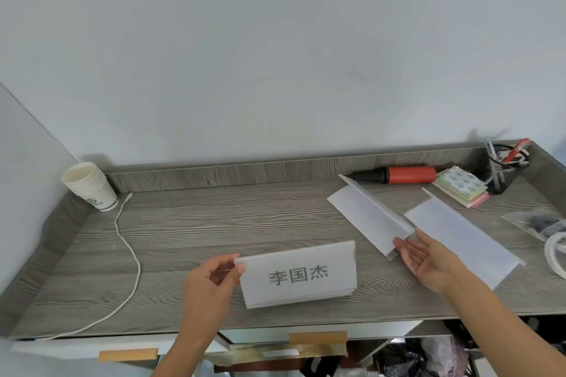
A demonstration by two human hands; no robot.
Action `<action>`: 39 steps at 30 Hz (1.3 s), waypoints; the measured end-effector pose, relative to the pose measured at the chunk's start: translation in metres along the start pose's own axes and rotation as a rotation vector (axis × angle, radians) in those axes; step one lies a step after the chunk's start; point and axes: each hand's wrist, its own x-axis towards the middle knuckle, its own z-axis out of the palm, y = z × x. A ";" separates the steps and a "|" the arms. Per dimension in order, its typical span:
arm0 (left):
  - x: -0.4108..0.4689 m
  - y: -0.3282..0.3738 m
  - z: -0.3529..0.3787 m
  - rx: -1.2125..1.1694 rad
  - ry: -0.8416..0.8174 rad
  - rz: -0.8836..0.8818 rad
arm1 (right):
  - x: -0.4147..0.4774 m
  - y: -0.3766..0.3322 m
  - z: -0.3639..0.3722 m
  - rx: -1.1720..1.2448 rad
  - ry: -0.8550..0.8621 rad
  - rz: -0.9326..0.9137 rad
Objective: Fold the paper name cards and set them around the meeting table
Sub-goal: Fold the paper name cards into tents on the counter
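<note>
A folded white name card (298, 274) with printed dark characters stands on the grey wood-grain table (190, 223), near the front edge. My left hand (211, 281) pinches its upper left corner between thumb and fingers. My right hand (424, 260) is open, palm up, fingers spread, just right of the card and touching nothing. Behind it lie two more folded white cards, one (367, 214) in the middle right and one (459, 236) further right, both blank side up.
A stack of paper cups (90, 185) stands at the back left, with a white cable (130, 254) running to the front edge. A red and black hand pump (401, 174), sticky notes (462, 187), a pen holder (502, 165) and a plastic bag (542, 223) crowd the back right.
</note>
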 end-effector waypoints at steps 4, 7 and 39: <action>0.000 0.000 -0.001 0.000 0.000 -0.022 | -0.002 -0.013 0.016 0.018 -0.018 -0.062; 0.000 0.001 -0.003 0.006 -0.003 -0.022 | -0.018 -0.020 0.029 -0.132 -0.055 -0.210; -0.026 0.017 0.004 0.148 0.105 0.108 | -0.082 0.069 0.040 -1.195 -0.158 -1.021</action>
